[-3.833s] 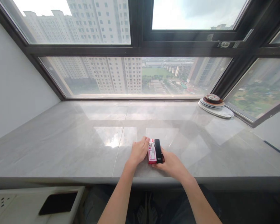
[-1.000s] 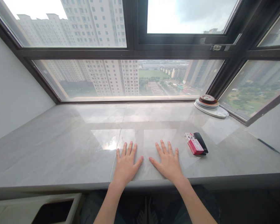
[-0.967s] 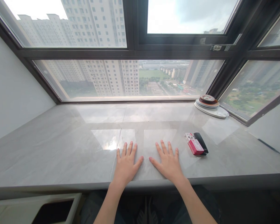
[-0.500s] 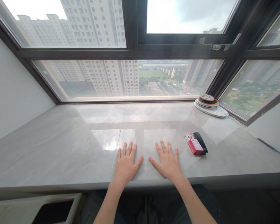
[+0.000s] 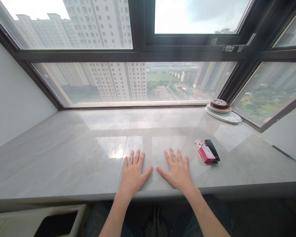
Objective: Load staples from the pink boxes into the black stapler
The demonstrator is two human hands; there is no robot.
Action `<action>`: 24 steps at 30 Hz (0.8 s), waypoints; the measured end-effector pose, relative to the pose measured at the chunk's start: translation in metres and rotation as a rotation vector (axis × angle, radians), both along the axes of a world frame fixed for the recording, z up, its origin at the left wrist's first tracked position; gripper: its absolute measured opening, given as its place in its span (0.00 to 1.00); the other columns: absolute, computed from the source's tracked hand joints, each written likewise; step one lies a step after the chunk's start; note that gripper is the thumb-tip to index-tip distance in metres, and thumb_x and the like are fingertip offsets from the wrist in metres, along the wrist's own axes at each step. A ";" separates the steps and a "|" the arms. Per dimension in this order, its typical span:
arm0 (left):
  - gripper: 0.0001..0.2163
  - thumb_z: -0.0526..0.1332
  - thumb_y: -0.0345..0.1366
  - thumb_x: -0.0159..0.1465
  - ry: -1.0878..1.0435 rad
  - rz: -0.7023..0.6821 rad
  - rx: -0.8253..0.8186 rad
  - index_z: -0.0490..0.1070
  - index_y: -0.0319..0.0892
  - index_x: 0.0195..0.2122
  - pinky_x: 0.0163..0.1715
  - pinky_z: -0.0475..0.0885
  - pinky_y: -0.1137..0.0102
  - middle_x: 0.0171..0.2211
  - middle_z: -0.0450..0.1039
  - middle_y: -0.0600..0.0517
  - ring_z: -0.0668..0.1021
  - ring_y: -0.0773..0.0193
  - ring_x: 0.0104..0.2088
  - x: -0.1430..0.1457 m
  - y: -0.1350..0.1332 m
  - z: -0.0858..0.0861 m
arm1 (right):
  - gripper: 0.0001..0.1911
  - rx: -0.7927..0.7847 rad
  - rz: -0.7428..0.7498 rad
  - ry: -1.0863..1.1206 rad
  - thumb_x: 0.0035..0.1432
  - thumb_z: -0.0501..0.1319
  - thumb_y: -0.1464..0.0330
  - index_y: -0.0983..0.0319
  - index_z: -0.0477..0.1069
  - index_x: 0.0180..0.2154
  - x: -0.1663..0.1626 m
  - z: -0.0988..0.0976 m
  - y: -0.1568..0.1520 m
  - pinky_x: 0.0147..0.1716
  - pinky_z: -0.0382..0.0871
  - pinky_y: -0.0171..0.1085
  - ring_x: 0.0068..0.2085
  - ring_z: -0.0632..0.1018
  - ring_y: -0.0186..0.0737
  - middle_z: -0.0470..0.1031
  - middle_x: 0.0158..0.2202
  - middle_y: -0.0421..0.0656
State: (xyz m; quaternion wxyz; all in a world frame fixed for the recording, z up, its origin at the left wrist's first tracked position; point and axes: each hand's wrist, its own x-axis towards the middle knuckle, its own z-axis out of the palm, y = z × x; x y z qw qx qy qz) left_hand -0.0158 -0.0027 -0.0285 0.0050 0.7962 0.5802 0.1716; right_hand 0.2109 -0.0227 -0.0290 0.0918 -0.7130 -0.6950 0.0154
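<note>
My left hand (image 5: 133, 172) lies palm down on the grey marbled window ledge (image 5: 64, 158), its fingers spread and nothing held. Beside it, a short gap away, my right hand (image 5: 179, 171) rests flat in the same way, fingers apart. The two thumbs point toward each other without touching. To the right of my right hand sits a small red and white box (image 5: 205, 151). Against that box lies a black object (image 5: 212, 150), whose kind I cannot make out.
A stack of plates and round mats (image 5: 222, 110) stands in the far right corner by the window frame (image 5: 138, 56). A thin dark strip (image 5: 285, 154) lies along the right wall. Below the ledge at lower left is a white piece with a dark opening (image 5: 56, 223).
My left thumb has shifted slightly to the right, toward my right thumb. Otherwise both hands and the objects stay where they were.
</note>
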 end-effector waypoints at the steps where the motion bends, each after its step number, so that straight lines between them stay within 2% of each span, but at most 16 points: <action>1: 0.33 0.53 0.57 0.70 -0.001 0.000 0.001 0.53 0.54 0.73 0.71 0.45 0.44 0.75 0.47 0.53 0.45 0.44 0.75 0.000 0.000 0.000 | 0.50 -0.001 0.000 0.000 0.61 0.47 0.34 0.52 0.47 0.75 0.000 0.000 0.000 0.68 0.28 0.68 0.75 0.37 0.65 0.37 0.77 0.44; 9: 0.37 0.53 0.61 0.68 0.000 0.014 0.005 0.51 0.52 0.74 0.72 0.42 0.44 0.75 0.45 0.51 0.45 0.44 0.75 0.003 0.000 -0.001 | 0.54 0.013 -0.035 -0.012 0.58 0.47 0.31 0.55 0.47 0.75 -0.008 0.000 0.001 0.67 0.26 0.69 0.74 0.34 0.68 0.37 0.77 0.46; 16: 0.37 0.56 0.59 0.67 0.003 0.028 0.019 0.52 0.52 0.74 0.71 0.40 0.42 0.75 0.46 0.51 0.43 0.41 0.75 0.007 -0.001 -0.002 | 0.56 0.024 -0.076 -0.027 0.57 0.52 0.34 0.60 0.47 0.75 -0.017 -0.001 0.002 0.65 0.25 0.71 0.73 0.34 0.74 0.35 0.77 0.49; 24: 0.38 0.57 0.59 0.65 0.069 0.054 0.009 0.52 0.51 0.74 0.71 0.39 0.41 0.76 0.44 0.51 0.42 0.40 0.75 0.011 -0.003 0.001 | 0.56 0.020 -0.068 -0.027 0.58 0.54 0.37 0.63 0.46 0.75 -0.021 0.002 0.001 0.64 0.25 0.72 0.73 0.33 0.75 0.34 0.77 0.53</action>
